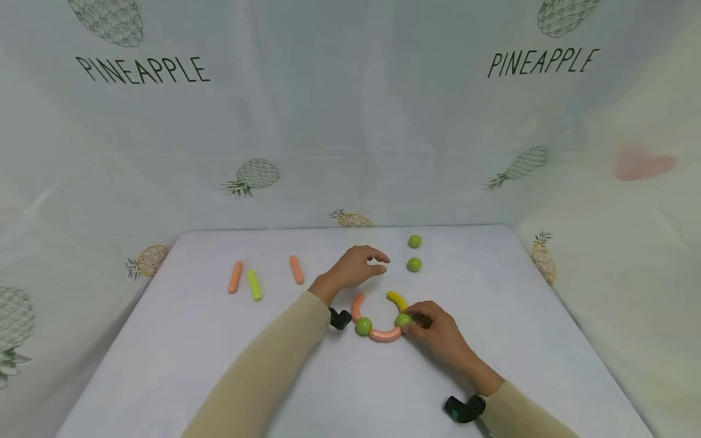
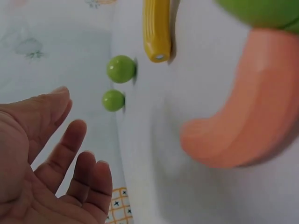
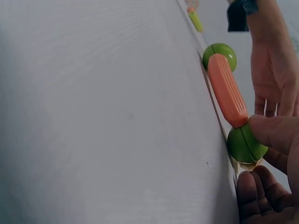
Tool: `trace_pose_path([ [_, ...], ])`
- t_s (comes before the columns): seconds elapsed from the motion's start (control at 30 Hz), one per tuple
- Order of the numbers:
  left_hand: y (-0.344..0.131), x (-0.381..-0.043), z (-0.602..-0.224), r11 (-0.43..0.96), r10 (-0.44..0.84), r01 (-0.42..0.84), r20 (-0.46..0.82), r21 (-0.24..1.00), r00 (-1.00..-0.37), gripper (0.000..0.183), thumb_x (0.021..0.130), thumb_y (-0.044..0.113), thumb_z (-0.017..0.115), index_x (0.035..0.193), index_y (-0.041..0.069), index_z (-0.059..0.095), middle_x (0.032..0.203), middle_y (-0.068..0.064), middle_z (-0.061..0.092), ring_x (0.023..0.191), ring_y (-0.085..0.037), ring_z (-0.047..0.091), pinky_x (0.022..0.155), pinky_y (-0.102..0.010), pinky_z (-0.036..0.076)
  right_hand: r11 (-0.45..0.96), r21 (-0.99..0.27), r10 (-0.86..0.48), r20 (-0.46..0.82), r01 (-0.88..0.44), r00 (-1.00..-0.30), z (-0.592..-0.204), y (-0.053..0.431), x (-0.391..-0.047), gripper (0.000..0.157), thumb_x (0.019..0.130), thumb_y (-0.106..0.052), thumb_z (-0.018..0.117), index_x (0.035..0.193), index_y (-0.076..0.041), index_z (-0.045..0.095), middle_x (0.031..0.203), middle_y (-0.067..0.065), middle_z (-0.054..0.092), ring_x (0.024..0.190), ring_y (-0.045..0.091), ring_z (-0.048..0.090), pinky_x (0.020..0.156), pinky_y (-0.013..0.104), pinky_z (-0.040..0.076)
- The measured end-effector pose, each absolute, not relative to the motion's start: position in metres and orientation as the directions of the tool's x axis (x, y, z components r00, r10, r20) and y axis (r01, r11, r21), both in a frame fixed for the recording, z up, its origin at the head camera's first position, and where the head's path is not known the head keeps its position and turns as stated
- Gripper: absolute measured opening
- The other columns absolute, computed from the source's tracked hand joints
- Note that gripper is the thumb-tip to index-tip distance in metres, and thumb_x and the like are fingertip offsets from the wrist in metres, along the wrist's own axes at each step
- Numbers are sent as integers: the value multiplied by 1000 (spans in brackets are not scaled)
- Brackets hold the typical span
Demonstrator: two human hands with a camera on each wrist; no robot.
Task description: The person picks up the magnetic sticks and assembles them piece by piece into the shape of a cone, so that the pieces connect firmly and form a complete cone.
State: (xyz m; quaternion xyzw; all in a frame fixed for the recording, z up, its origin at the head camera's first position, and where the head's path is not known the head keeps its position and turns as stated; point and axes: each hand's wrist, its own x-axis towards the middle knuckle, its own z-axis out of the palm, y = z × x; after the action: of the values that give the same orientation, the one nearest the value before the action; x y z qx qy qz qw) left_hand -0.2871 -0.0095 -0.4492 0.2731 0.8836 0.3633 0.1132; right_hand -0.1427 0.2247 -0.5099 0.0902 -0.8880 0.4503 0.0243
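White and smooth, the counter (image 1: 164, 377) is spread beneath several small pieces, five of which are arranged in a rough ring, open at its far side. Nearest, a black wrist device (image 1: 464, 409) is worn behind the right hand (image 1: 438, 336), by whose thumb and fingers the right green ball (image 1: 403, 320) is pinched, presumably so that it is steadied against the near orange curve (image 1: 386, 335). At that curve's other end the left green ball (image 1: 364, 326) is set, apparently as a link to the left orange curve (image 1: 357, 308). Beyond the pinched ball, a yellow curve (image 1: 397, 300) is placed, bent inward; whether the two touch cannot be told. Farther out, the left hand (image 1: 355, 266) is held raised, loosely spread and with nothing gripped, perhaps so that the ring is left undisturbed. Left of it, a lime stick (image 1: 254, 285), an inner orange stick (image 1: 296, 269) and an outer orange stick (image 1: 235, 277) are laid apart, likely so that working room is left. To the right, a middle green ball (image 1: 414, 264) and a far green ball (image 1: 415, 241) are lined up before the pineapple-printed backdrop (image 1: 350, 121).
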Motion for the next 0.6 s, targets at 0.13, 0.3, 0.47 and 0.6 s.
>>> trace_pose_path([
  [0.13, 11, -305, -449, 600, 628, 445, -46, 665, -777, 35, 105, 28, 68, 139, 22, 70, 140, -1, 66, 136, -26, 56, 112, -41, 47, 571, -800, -144, 120, -182, -982, -510, 225, -143, 26, 90, -21, 86, 114, -19, 77, 115, 0, 68, 94, 11, 61, 82, 23, 53],
  [0.3, 33, -319, -454, 616, 681, 503, -87, 606, -727, 45, 106, 20, 64, 151, 25, 59, 157, -3, 53, 151, -28, 42, 123, -46, 36, 561, -811, -141, 105, -167, -984, -513, 222, -142, 26, 90, -22, 86, 114, -19, 77, 115, -2, 68, 96, 12, 62, 83, 23, 54],
  [0.47, 52, -323, -459, 638, 726, 594, -126, 490, -676, 54, 109, 15, 53, 161, 29, 46, 166, -5, 43, 157, -31, 34, 128, -53, 26, 550, -815, -142, 124, -183, -982, -514, 221, -141, 26, 90, -21, 86, 114, -19, 77, 113, -2, 68, 94, 10, 62, 82, 22, 53],
  [0.6, 63, -322, -458, 641, 741, 631, -140, 436, -656, 50, 111, 16, 49, 159, 32, 49, 164, -4, 45, 155, -30, 37, 128, -51, 27, 563, -805, -129, 137, -186, -982, -513, 224, -141, 26, 89, -19, 87, 113, -20, 77, 112, -4, 68, 92, 9, 61, 80, 22, 53],
])
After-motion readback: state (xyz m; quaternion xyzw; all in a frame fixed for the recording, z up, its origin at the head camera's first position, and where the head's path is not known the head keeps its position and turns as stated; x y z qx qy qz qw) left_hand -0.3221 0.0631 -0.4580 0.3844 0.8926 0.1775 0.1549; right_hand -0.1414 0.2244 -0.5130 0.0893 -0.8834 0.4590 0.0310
